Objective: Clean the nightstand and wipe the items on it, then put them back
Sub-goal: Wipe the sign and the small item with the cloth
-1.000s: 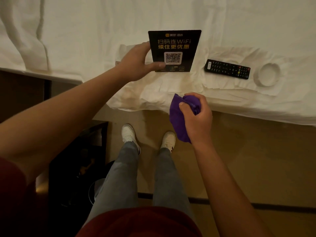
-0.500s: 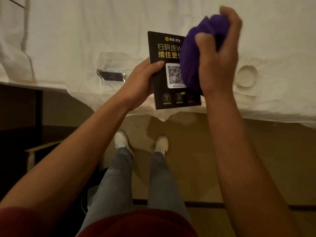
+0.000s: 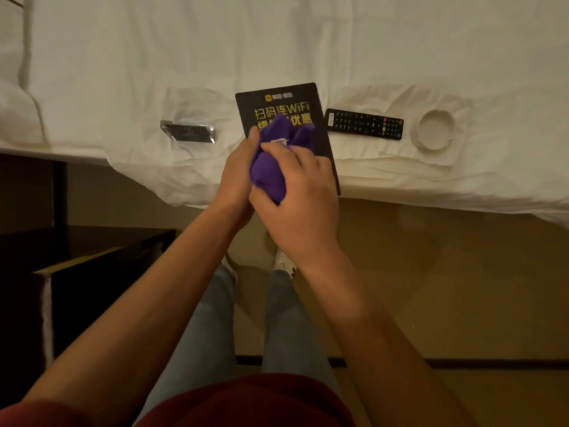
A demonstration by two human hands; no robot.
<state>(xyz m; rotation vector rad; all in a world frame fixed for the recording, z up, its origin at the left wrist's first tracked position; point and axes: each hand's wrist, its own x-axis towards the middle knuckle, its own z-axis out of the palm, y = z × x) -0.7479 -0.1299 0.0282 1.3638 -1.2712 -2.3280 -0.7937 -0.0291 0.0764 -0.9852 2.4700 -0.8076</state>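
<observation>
Pinched at its left edge by the left hand [image 3: 238, 177], the black WiFi card [image 3: 284, 114] hangs above the bed's edge [image 3: 431, 186] while the right hand [image 3: 295, 192] rubs a bunched purple cloth [image 3: 271, 167] across it — a stiff, light, slick-looking board, probably best held by its rim.

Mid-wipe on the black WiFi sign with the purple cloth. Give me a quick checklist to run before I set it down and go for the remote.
1. Left hand grips the WiFi sign: ok.
2. Right hand holds the purple cloth against the sign's face: ok.
3. Whole face wiped: cannot tell, the cloth covers the middle.
4. Sign's back wiped: cannot tell, hidden.
5. Remote lies free on the bed sheet, unobstructed: ok.
6. Ashtray and clear block are apart from the remote: ok.
</observation>
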